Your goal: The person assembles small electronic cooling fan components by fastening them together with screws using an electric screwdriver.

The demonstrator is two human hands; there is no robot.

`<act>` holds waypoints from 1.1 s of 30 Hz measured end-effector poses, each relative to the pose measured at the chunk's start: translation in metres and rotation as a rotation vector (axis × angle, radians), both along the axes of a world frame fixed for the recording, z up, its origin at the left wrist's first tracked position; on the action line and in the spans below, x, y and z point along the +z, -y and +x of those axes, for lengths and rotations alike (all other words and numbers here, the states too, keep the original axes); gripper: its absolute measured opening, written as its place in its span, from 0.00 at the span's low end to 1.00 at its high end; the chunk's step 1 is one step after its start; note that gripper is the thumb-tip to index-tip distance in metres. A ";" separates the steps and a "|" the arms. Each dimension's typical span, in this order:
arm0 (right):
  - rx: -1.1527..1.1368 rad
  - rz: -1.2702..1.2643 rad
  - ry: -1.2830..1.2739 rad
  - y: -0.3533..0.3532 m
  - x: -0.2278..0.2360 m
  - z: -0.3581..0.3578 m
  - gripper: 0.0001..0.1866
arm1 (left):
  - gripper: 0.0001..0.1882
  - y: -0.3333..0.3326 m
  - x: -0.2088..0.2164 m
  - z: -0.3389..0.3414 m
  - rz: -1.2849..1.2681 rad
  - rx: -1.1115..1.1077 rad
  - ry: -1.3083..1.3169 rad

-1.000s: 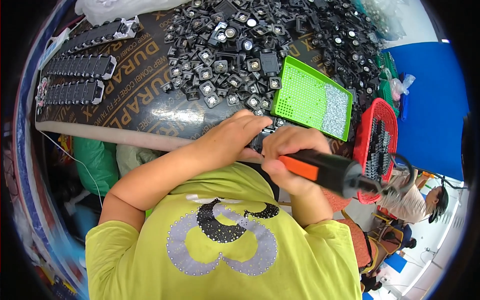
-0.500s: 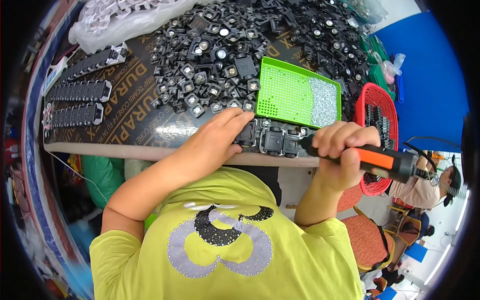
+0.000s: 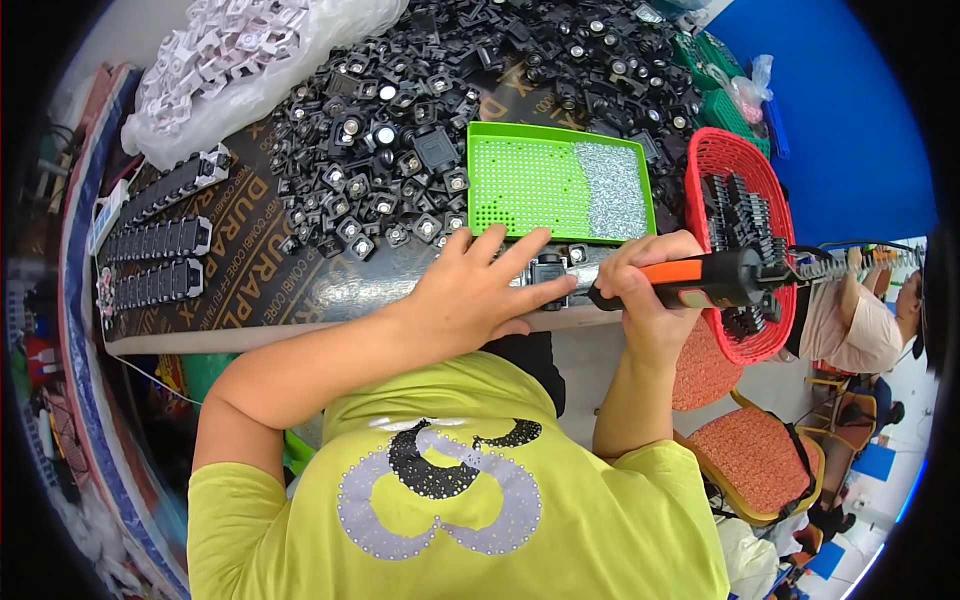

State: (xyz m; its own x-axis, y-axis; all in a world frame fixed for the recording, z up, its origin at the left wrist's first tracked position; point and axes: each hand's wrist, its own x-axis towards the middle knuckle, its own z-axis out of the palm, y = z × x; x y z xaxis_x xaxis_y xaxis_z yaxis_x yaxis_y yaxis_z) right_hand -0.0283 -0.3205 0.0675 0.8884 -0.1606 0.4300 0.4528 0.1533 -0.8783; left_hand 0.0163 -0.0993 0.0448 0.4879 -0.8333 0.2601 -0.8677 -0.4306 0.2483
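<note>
My left hand (image 3: 478, 285) lies over a row of black square parts (image 3: 548, 268) at the table's front edge, fingers spread, hiding most of the row. In my right hand (image 3: 655, 290) is a black and orange electric screwdriver (image 3: 735, 278), held nearly level. Its narrow end points left and comes close to my left index fingertip. Whether the bit touches a part cannot be made out. Just beyond the hands sits a green perforated tray (image 3: 525, 170), with small silver screws (image 3: 615, 195) heaped in its right end.
A large pile of black parts (image 3: 400, 110) covers the table behind the tray. White parts (image 3: 215, 60) lie in clear plastic at the far left, above several black strips (image 3: 155, 242). At right are a red basket (image 3: 700, 165) of black pieces, a chair (image 3: 750, 455) and another person (image 3: 855, 320).
My left hand has slid right along the row and its fingers have spread. The screwdriver has swung closer to level, its narrow end nearer my left fingers. The whole view has shifted a little.
</note>
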 end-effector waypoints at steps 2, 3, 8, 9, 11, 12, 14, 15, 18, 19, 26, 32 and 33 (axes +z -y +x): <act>-0.064 -0.044 -0.020 -0.003 -0.006 -0.002 0.18 | 0.34 0.007 -0.006 0.002 0.003 -0.042 0.183; -0.067 -0.067 -0.028 -0.004 -0.007 -0.003 0.18 | 0.34 0.009 -0.011 0.002 -0.003 -0.046 0.187; -0.054 -0.053 0.019 -0.001 -0.010 -0.003 0.19 | 0.27 0.014 -0.021 -0.001 0.034 -0.063 0.299; -0.052 -0.039 0.025 0.000 -0.008 -0.005 0.19 | 0.25 0.011 -0.026 -0.003 0.013 -0.066 0.292; -0.060 -0.013 0.032 0.002 -0.006 -0.008 0.18 | 0.25 0.006 -0.034 -0.009 -0.002 -0.042 0.307; -0.068 -0.004 0.031 0.001 -0.004 -0.007 0.17 | 0.25 0.004 -0.037 -0.011 -0.019 -0.028 0.318; -0.061 -0.001 0.039 0.001 -0.005 -0.005 0.16 | 0.24 0.001 -0.038 -0.012 -0.017 -0.020 0.362; -0.058 0.003 0.033 0.000 -0.004 -0.005 0.15 | 0.25 -0.003 -0.037 -0.012 -0.067 -0.049 0.417; -0.043 0.012 0.030 -0.008 -0.001 -0.004 0.15 | 0.26 -0.019 -0.030 -0.011 -0.154 -0.079 0.477; -0.033 0.005 0.030 -0.011 -0.001 -0.003 0.15 | 0.26 -0.030 -0.029 -0.013 -0.202 -0.079 0.461; -0.016 0.004 0.017 -0.024 -0.003 0.004 0.16 | 0.33 -0.164 -0.025 -0.073 -0.743 0.295 -0.458; 0.112 0.040 0.049 -0.019 -0.004 0.013 0.11 | 0.32 -0.289 -0.118 -0.162 -1.430 0.847 -2.045; 0.131 0.040 0.045 -0.021 -0.004 0.016 0.10 | 0.31 -0.290 -0.141 -0.169 -1.541 0.952 -2.106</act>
State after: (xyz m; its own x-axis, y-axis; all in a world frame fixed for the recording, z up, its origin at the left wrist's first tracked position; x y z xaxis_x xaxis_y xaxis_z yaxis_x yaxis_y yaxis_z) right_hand -0.0125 -0.2992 0.0631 0.8830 -0.0619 0.4653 0.4652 0.2481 -0.8497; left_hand -0.1525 0.1903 -0.0961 0.5888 -0.3034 -0.7492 0.6728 0.6976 0.2463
